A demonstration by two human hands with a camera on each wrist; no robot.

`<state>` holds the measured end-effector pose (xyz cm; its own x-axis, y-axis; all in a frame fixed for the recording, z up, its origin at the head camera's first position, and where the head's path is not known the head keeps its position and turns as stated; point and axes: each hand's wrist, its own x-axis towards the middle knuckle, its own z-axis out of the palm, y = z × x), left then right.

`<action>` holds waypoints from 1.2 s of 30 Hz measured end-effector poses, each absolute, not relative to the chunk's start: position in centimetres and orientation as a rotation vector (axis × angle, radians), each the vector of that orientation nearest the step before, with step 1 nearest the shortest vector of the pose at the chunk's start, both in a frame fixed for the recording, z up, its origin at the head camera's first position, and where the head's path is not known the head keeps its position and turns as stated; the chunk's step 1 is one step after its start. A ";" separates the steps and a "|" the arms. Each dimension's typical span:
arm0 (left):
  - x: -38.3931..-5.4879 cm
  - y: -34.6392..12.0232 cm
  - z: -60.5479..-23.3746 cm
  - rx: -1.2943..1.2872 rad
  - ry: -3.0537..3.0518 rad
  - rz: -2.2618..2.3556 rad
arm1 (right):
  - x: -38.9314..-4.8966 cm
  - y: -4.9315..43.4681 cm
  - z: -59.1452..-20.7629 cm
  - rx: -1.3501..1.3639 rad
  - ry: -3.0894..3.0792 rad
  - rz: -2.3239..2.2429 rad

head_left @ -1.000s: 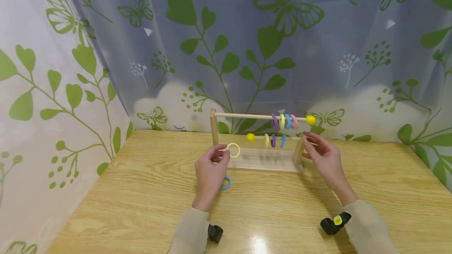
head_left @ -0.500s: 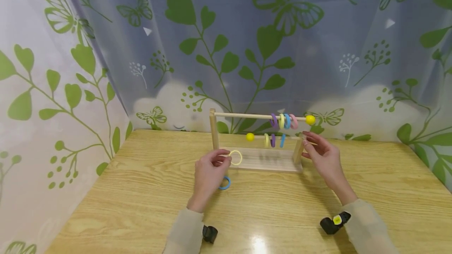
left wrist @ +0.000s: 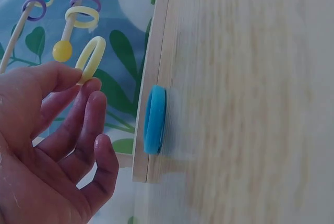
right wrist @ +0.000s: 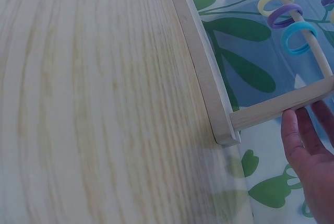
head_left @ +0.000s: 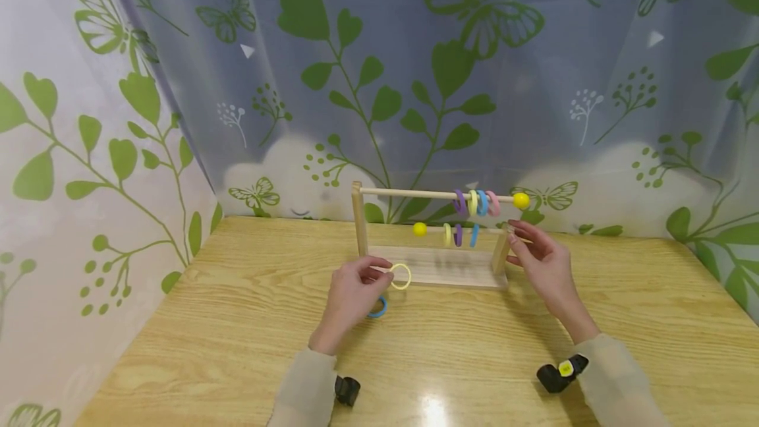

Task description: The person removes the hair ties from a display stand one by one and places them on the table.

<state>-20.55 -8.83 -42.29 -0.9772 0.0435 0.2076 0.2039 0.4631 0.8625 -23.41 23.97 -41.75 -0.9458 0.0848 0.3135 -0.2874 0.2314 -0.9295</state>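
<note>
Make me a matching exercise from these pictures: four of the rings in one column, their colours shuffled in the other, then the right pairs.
Rings
1. The thin round ring pinched by the person's left hand
2. The loose round ring lying on the wood-grained table
3. The end ring beside the yellow ball on the upper wooden rod
4. The middle ring of three on the lower wooden rod

Colours
A. Purple
B. Pale yellow
C. Pink
D. Blue

Right pairs: 1-B, 2-D, 3-C, 4-A
</note>
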 end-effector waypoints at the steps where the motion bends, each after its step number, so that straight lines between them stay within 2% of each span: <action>1: -20.6 -8.9 -42.3 -0.227 -2.562 -1.534 | -23.4 24.0 -41.7 0.188 -2.215 1.765; 15: -20.6 -9.7 -42.5 -0.350 -2.682 -1.527 | -23.5 24.0 -41.9 0.201 -2.226 1.747; 36: -20.5 -10.0 -42.7 -0.391 -2.861 -1.411 | -23.5 24.0 -41.9 0.197 -2.207 1.767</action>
